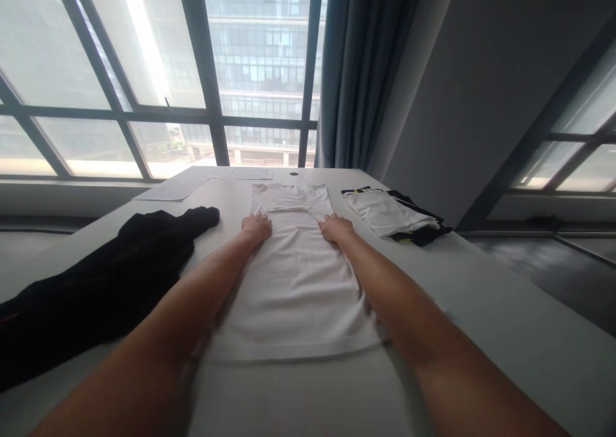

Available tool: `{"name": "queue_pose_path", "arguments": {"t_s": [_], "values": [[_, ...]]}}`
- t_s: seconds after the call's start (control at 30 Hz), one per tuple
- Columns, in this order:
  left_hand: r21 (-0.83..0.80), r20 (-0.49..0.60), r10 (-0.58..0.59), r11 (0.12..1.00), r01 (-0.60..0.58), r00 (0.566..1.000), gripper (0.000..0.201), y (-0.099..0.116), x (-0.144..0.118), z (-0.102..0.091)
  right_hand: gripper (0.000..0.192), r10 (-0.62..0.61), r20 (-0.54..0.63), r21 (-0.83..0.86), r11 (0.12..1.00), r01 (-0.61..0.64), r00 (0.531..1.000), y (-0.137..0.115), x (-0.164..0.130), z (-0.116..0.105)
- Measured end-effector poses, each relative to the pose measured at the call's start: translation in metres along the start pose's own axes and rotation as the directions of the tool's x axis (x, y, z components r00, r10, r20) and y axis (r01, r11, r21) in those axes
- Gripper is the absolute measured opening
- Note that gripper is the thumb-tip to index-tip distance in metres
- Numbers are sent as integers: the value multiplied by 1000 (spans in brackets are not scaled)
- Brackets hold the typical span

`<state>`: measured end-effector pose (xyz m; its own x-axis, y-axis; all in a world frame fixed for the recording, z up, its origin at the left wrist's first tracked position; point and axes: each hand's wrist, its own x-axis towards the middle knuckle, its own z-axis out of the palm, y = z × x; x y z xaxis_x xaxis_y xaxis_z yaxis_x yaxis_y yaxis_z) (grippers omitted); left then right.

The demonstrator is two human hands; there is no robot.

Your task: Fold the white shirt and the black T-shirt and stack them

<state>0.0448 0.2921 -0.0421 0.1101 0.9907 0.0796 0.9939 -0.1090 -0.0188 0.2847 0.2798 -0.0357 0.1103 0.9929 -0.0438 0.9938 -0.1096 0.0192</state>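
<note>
A white T-shirt point(298, 276) lies lengthwise on the table before me, its hem towards me and its far part folded in a band across the top. Soft wrinkles cross its middle. My left hand point(257, 226) is closed on the shirt's left edge, just below that band. On the opposite edge, my right hand point(335, 227) has its fingers curled on the fabric, at about the same height. The undersides of both hands' fingers are partly hidden.
A black garment point(110, 270) is spread at the left of the white table point(505, 334). To the right lies a pile of folded white and black clothes point(392, 212). Paper sheets point(178, 185) and a small dark disc point(294, 174) are near the far edge, before windows and a curtain point(356, 71).
</note>
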Motion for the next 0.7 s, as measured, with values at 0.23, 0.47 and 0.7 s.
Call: {"name": "queue_pose_path", "arguments": {"t_s": [0.23, 0.47, 0.7], "values": [[-46, 22, -59, 997, 60, 998, 55, -8, -100, -10, 55, 2, -23, 46, 999, -1, 1000, 41, -95, 8], [-6, -68, -158, 987, 158, 985, 53, -17, -184, -26, 56, 86, -129, 122, 990, -70, 988, 70, -161, 10], [-192, 22, -274, 943, 273, 962, 53, -60, -219, -39, 63, 231, -118, 319, 930, -184, 966, 128, -190, 12]]}}
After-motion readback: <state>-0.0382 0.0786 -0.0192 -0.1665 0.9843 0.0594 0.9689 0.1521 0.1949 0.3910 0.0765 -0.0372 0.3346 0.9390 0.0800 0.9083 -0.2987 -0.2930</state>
